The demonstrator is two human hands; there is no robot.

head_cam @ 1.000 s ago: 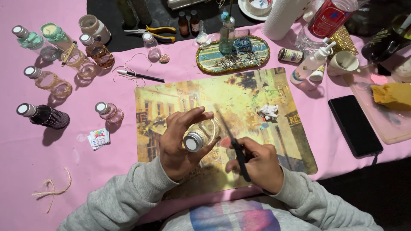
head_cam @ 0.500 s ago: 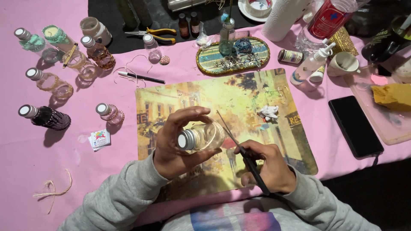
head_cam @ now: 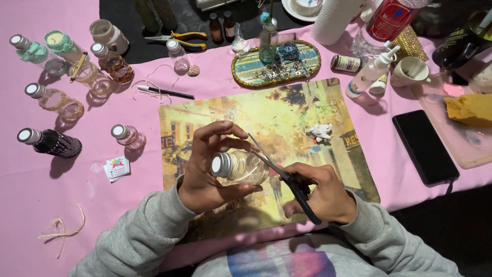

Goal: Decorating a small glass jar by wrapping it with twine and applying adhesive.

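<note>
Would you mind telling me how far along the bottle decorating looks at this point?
Done, it seems: several wrapped bottles stand at the left of the pink tablecloth. In hand: the left hand holds a clear bottle sideways, and the right hand puts scissors to it. Left: a small bottle nearby looks bare.

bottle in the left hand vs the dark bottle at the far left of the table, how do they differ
The held bottle is clear glass, bare enough to see through; the dark bottle is wrapped in near-black covering. The held bottle is lifted above the picture mat in the left hand, with scissors in the right hand at it; the dark bottle lies untouched on the pink cloth. Both lie sideways with silver screw caps pointing left.
</note>
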